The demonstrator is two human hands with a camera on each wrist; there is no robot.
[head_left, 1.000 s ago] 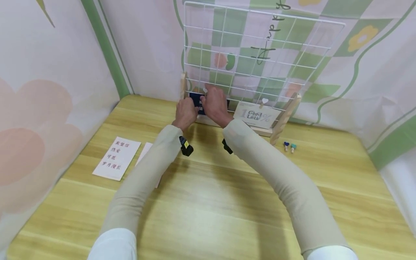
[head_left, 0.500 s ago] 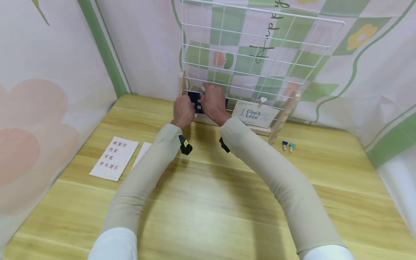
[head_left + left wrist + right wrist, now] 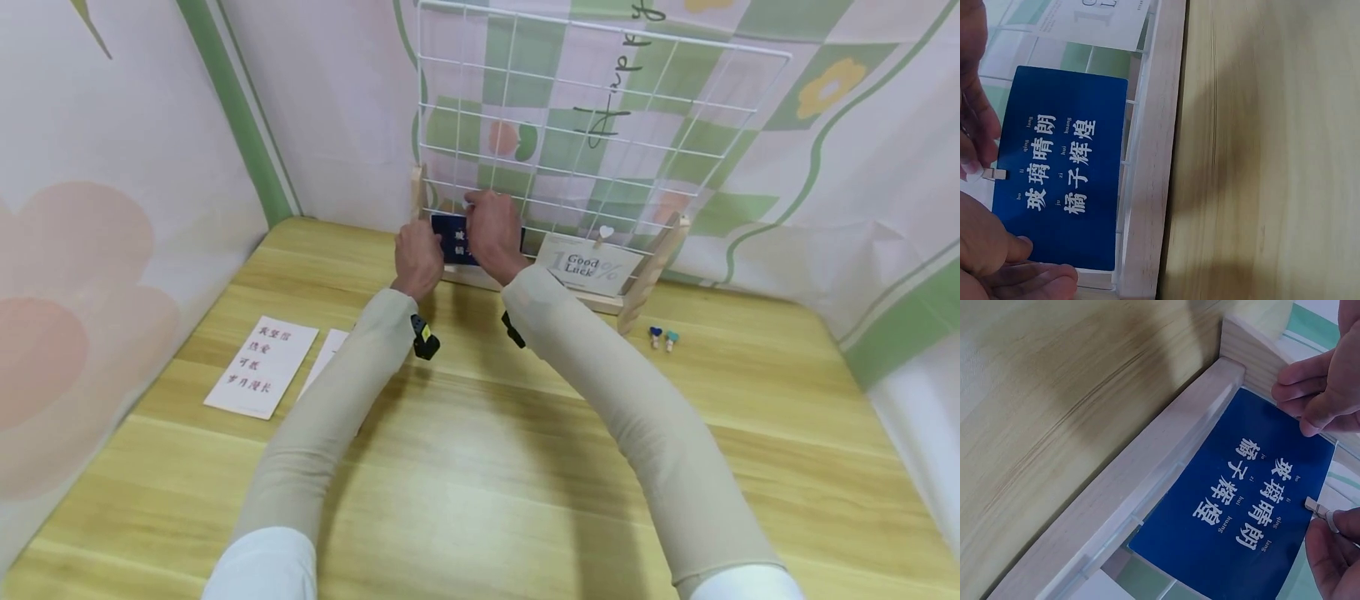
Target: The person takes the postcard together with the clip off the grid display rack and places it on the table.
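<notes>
Blue card (image 3: 1060,169) — rectangular, deep blue, printed with two rows of white Chinese characters and small pinyin above them. It stood against the lower left part of the white wire grid (image 3: 600,125), its bottom edge just above the pale wooden base rail (image 3: 1154,156), at the far side of the table.

Small wooden clip (image 3: 1317,507) — sat at the card's top edge, pinched between the fingertips of the right hand (image 3: 491,233).

Left hand (image 3: 417,254) — fingers curled, thumb and fingertips gripping the card's left edge near the wooden upright (image 3: 1254,350).

White card reading "Good Luck" (image 3: 588,264) — hung on the grid just right of the blue card, held by a clip with a white heart (image 3: 606,232).

Two small clips, blue and teal (image 3: 663,337) — lay on the table right of the stand, near its right leg.

White card with red characters (image 3: 262,365) — lay flat near the table's left edge, well apart from the stand; a second white sheet (image 3: 324,360) was partly hidden under the left sleeve.

Table (image 3: 480,500) — light wood grain.
</notes>
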